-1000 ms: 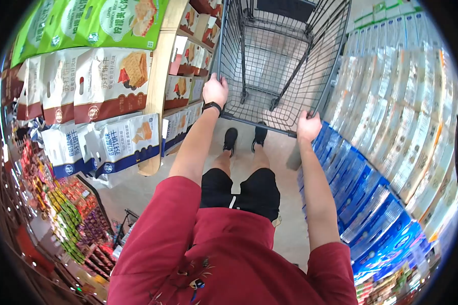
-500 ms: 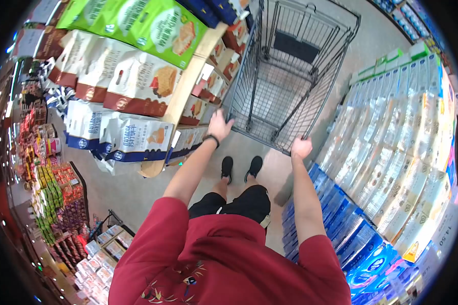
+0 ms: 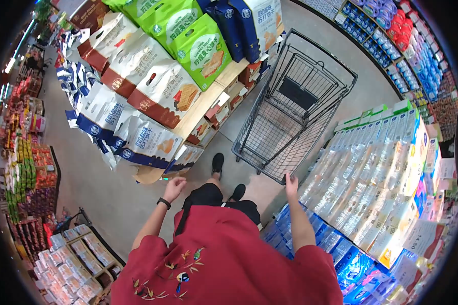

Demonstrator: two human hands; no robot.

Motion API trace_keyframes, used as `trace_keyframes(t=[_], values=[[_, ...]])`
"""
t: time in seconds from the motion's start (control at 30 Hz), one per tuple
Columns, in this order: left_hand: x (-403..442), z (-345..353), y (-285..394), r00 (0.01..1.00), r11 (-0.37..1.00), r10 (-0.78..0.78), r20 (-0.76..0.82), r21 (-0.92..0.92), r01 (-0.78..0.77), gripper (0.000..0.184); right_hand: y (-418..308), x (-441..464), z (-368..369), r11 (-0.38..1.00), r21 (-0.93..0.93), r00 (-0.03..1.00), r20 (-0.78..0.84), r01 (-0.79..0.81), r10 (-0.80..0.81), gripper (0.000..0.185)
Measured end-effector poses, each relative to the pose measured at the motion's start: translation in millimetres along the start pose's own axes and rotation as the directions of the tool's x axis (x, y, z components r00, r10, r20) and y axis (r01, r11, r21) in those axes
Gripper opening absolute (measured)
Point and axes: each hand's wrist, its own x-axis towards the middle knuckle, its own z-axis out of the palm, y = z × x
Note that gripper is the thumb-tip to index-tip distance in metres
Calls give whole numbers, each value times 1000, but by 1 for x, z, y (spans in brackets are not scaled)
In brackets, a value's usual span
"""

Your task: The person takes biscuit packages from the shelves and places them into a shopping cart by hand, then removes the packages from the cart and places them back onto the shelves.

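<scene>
A grey wire shopping cart (image 3: 285,127) stands ahead of me, its basket bare down to the wire floor. My right hand (image 3: 291,187) is at the near right corner of the cart, closed on the end of its handle; some fingers are hidden. My left hand (image 3: 174,189), with a dark band at the wrist, is off the cart, holding nothing, its fingers loosely bent and apart. It hovers in front of the wooden shelf edge (image 3: 160,173). Nearest to it are white and blue biscuit bags (image 3: 147,140); behind them lie white and brown biscuit bags (image 3: 165,96).
Green biscuit bags (image 3: 201,51) and dark blue bags (image 3: 229,30) fill the shelf's far end. On the right rise stacked clear-wrapped packs (image 3: 361,178) with blue packs (image 3: 351,269) below. Shelves with bottles (image 3: 387,46) stand at the back right. Boxed goods (image 3: 76,269) are at lower left.
My left hand has let go of the cart and drawn back to the left. My right hand stays at the cart's corner. My body and view have turned, and my feet have shifted.
</scene>
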Motion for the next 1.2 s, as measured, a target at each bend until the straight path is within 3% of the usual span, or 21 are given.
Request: trace_keyframes(t=[0.07, 0.13, 0.17, 0.2, 0.23, 0.27, 0.33, 0.37, 0.4, 0.47, 0.5, 0.53, 0.57, 0.63, 0.67, 0.8, 0.9, 1.03, 1.13, 1.17, 1.2], values=[[17, -2, 30, 999, 988, 49, 7, -145, -48, 26, 6, -52, -8, 980, -198, 997, -79, -2, -14, 84], [44, -5, 76, 984, 957, 181, 3, -230, -175, 25, 49, -93, -5, 972, -235, 986, -164, -27, -12, 82], [58, -9, 101, 979, 961, 203, -38, -186, -206, 26, 113, -89, -7, 955, -51, 952, -113, -291, 284, 84], [69, -16, 136, 917, 900, 388, -98, -176, -399, 27, 85, -137, 1, 919, -108, 923, -115, -378, 366, 80], [89, -27, 158, 884, 891, 442, -152, -35, -452, 27, 119, -153, 11, 948, -6, 933, -183, -317, 311, 68], [78, -45, 223, 894, 910, 409, -184, 1, -416, 27, 121, -169, 18, 931, -69, 926, -145, -360, 347, 66], [126, -76, 255, 685, 771, 630, -366, 195, -606, 30, 120, -197, 31, 889, -196, 909, -36, -413, 415, 61], [118, -96, 298, 691, 798, 591, -416, 179, -575, 33, 113, -206, 36, 876, -249, 903, 8, -414, 429, 59], [134, -114, 313, 532, 703, 709, -463, 405, -585, 36, 105, -210, 40, 867, -296, 900, 48, -402, 434, 57], [154, -149, 345, 390, 610, 793, -469, 613, -502, 42, 87, -207, 48, 860, -353, 894, 116, -369, 432, 53], [165, -167, 358, 419, 614, 788, -451, 622, -486, 45, 77, -202, 55, 868, -330, 895, 121, -372, 430, 51], [188, -179, 356, 363, 571, 818, -447, 713, -408, 49, 62, -196, 61, 881, -281, 901, 102, -382, 423, 50], [211, -189, 353, 394, 585, 800, -453, 738, -338, 53, 48, -189, 67, 897, -200, 910, 46, -395, 411, 48], [227, -195, 357, 562, 652, 674, -478, 743, -151, 60, 16, -174, 86, 926, -11, 920, -120, -378, 374, 46], [237, -196, 355, 595, 674, 643, -482, 726, -139, 62, 6, -164, 95, 939, 76, 913, -216, -336, 345, 46], [253, -196, 350, 669, 698, 572, -474, 710, -94, 56, -19, -138, 110, 972, -205, 928, -372, -119, 35, 52], [261, -202, 352, 807, 752, 405, -430, 658, -26, 54, -63, -161, 118, 969, -200, 930, -362, -148, 68, 56], [257, -200, 351, 474, 459, 773, -421, 887, 39, 54, -31, -174, 108, 913, -254, 899, -384, -321, 209, 62], [269, -208, 345, 726, 677, 532, -436, 734, -55, 54, 37, -178, 88, 858, -277, 841, -468, -433, 273, 62], [263, -203, 346, 739, 699, 514, -435, 712, -67, 50, 82, -177, 78, 842, -267, 822, -479, -469, 307, 60], [272, -203, 333, 680, 643, 611, -405, 755, -128, 45, 112, -169, 69, 830, -249, 804, -490, -499, 337, 58]])
